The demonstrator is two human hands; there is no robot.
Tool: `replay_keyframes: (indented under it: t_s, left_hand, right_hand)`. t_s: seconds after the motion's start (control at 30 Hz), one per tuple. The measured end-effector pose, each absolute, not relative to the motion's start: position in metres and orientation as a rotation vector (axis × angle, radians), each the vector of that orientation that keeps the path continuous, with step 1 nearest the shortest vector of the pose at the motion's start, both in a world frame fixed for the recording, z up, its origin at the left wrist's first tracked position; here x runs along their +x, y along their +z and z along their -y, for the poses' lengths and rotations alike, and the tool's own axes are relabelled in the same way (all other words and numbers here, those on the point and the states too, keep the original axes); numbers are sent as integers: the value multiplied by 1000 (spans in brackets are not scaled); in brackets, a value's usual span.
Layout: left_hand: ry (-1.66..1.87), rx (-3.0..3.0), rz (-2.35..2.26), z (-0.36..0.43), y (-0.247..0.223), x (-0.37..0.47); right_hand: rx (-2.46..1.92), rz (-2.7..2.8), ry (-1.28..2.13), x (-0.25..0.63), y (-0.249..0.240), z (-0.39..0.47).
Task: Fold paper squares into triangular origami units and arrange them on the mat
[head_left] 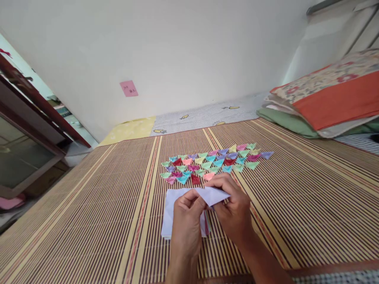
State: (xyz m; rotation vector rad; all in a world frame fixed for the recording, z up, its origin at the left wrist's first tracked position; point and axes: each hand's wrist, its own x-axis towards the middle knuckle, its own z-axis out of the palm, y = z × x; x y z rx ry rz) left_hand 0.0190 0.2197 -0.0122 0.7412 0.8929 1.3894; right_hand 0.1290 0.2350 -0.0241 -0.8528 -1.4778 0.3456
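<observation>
A pale lavender sheet of paper, folded into a pointed shape (212,195), is held between both hands above the mat. My left hand (189,213) pinches its left end between thumb and fingers. On the other side, my right hand (232,203) grips the paper, fingers behind and thumb underneath. Partly hidden below my left hand lies a stack of paper sheets (171,209), lavender on top with coloured edges showing. Just beyond, several small folded paper boats (205,165) in many colours stand in rows.
A striped bamboo mat (103,205) covers the surface. Folded bedding (331,98) is piled at the right, against the white wall (192,51). A pink note (129,88) sticks to that wall. At the left stands a dark-framed door (38,98).
</observation>
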Motion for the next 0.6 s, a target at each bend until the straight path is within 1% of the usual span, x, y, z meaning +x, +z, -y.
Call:
replay_keyframes:
  t_s: [0.1, 0.3, 0.47, 0.6]
  left_hand:
    - [1400, 696, -870, -220, -9, 20]
    - [1410, 712, -855, -221, -10, 18]
    - [1230, 964, -816, -220, -12, 16]
    - [1173, 1001, -717, -218, -7, 17]
  right_hand:
    - [-822, 1532, 312, 130, -24, -235]
    - [-803, 1521, 380, 131, -24, -235]
    - [-958, 1406, 308, 133, -32, -240]
    - [-972, 1459, 256, 135, -38, -243]
